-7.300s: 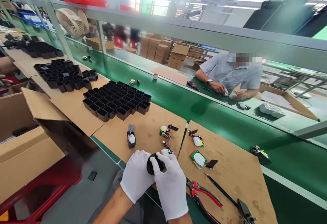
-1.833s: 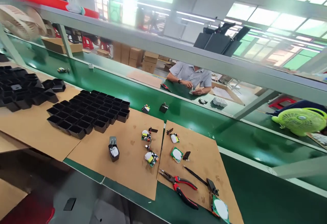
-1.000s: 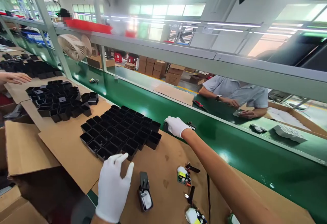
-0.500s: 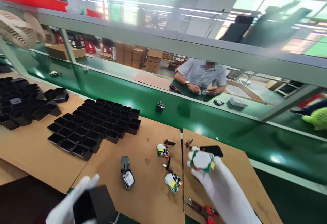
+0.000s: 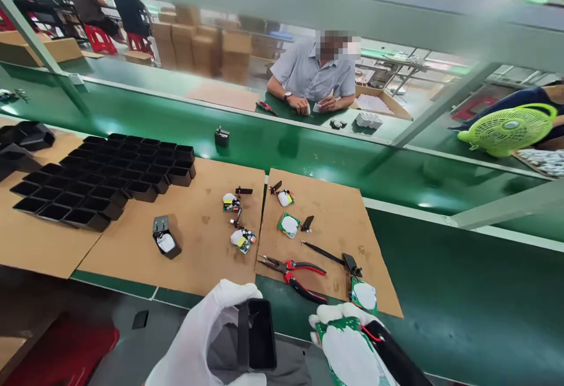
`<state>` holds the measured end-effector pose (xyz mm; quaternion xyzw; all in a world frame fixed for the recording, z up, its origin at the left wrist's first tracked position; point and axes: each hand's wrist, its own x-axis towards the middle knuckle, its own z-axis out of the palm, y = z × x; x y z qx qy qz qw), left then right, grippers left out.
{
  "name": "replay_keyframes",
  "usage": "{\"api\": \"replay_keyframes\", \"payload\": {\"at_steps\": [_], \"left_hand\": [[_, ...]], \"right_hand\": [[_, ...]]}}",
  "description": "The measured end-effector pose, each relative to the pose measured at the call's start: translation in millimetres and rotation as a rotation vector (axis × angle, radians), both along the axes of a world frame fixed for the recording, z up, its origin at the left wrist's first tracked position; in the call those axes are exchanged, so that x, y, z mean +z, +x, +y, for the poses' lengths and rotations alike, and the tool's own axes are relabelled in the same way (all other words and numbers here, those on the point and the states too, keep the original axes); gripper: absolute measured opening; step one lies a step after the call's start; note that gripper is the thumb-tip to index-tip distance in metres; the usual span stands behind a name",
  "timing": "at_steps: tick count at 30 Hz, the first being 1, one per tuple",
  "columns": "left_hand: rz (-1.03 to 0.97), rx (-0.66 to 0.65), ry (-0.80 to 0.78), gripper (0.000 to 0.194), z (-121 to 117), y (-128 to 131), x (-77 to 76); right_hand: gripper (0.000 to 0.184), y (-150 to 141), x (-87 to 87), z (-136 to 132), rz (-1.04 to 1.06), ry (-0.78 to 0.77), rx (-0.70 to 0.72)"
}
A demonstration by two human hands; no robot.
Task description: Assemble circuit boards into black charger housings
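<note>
My left hand (image 5: 207, 333), in a white glove, grips a black open-topped plastic case (image 5: 261, 334) by its sides near the bottom of the head view. Its hollow faces toward me and to the right. In my right hand (image 5: 337, 314), also gloved, is a green circuit board (image 5: 350, 353) covered with a white pad. A red wire joins that board to a black part (image 5: 392, 353), which hides some of the glove. Just beyond my right hand lies another padded circuit board (image 5: 363, 295). Red-and-black pliers (image 5: 293, 271) rest between and beyond both hands.
Rows of black cases (image 5: 110, 174) stand on cardboard at the left. A case with a plug cover (image 5: 166, 239) sits closer. Several boards (image 5: 243, 239) and a thin black tool (image 5: 324, 251) lie on cardboard. Across the green belt (image 5: 282, 151) a person (image 5: 315, 74) works; a green fan (image 5: 511, 127) stands right.
The view has tilted down and turned right. Both hands have drawn nearer to each other and to my body, the left still with the black case, the right with a circuit board.
</note>
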<state>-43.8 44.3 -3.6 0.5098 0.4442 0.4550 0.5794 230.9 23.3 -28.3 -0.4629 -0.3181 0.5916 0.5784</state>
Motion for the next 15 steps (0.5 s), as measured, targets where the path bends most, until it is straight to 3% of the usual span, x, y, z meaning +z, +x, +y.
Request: {"api": "replay_keyframes", "payload": {"at_steps": [1,3,6,8,10,15], "left_hand": [[-0.008,-0.017,0.019,0.078,0,1,2.7],[-0.045,-0.057,0.064,0.076,2,3,7.0],[-0.084,-0.099,0.089,0.063,6,8,9.3],[-0.071,-0.112,0.069,0.042,12,12,6.9],[-0.048,-0.132,0.038,0.026,19,17,2.1],[-0.016,-0.131,-0.006,0.026,29,25,-1.0]], "right_hand": [[0.019,7,1.0,9,-0.002,0.006,0.034],[0.03,16,2.2,22,-0.007,0.026,0.122],[0.033,17,9.8,27,-0.02,0.05,0.215],[0.02,9,22.3,23,-0.057,0.073,0.252],[0.022,-4,38.8,21,-0.142,0.135,0.282],[0.029,-38,74.9,24,-0.286,0.33,0.241]]}}
